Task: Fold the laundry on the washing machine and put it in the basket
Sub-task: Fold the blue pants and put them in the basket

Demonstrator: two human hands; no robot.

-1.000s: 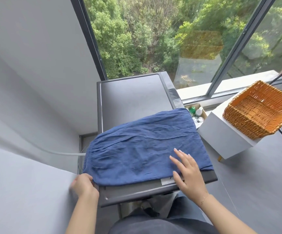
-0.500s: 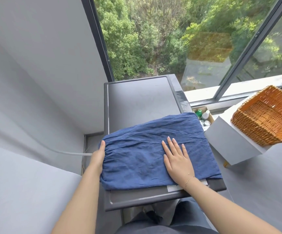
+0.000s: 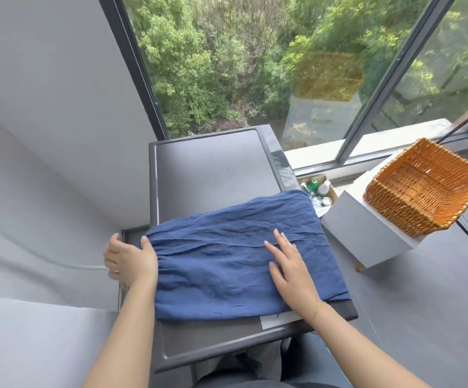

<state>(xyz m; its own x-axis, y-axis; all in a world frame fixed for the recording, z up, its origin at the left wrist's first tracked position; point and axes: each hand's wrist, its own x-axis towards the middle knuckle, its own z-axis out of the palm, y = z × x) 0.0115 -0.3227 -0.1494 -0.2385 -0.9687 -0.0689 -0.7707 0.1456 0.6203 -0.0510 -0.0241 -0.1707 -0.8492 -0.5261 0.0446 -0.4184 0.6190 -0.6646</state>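
head view puts us right over the washing machine [image 3: 213, 169], and the blue garment [image 3: 227, 259] is lying across its near half, already a flattish rectangle with its long axis running left to right in front of us. our left hand [image 3: 130, 260] is at the left short end of it, thumb laid over the top of the bunched edge while the other fingers [image 3: 109, 271] curl down past the side; looks like a grip on that end, though we can't see under the cloth to be sure. our right hand [image 3: 291, 267] is lying flat on the cloth right of the middle, fingers straight and a bit spread, just pressing it down, not holding anything.

so the bit that matters: the cloth stretches rightward from the left hand, and the flat right hand sits roughly where a crease would go. our guess is the next move is bringing the left end over toward the right, across the long axis, with the right hand as the anchor.

the wicker basket [image 3: 426, 189] is off to the right on a white box [image 3: 367, 233], well apart from the machine and with nothing in it that we can see, so the right hand is the nearer one for the drop later. folding isn't finished yet, we'd say.
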